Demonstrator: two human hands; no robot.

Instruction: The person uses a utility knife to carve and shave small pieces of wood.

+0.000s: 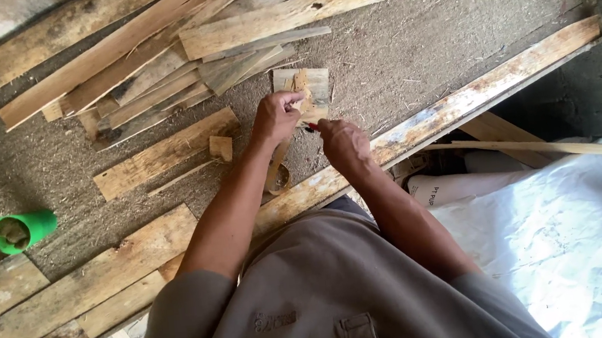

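With our left hand point(277, 117) clamped on the small wood piece point(305, 90) over the surface point(414, 38) and our right hand point(340, 141) closed around a red-tipped tool point(313, 125), a slip could nick our fingers.

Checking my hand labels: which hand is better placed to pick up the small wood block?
Left. The left hand is on the same side as the small wood block; the right hand would have to cross over.
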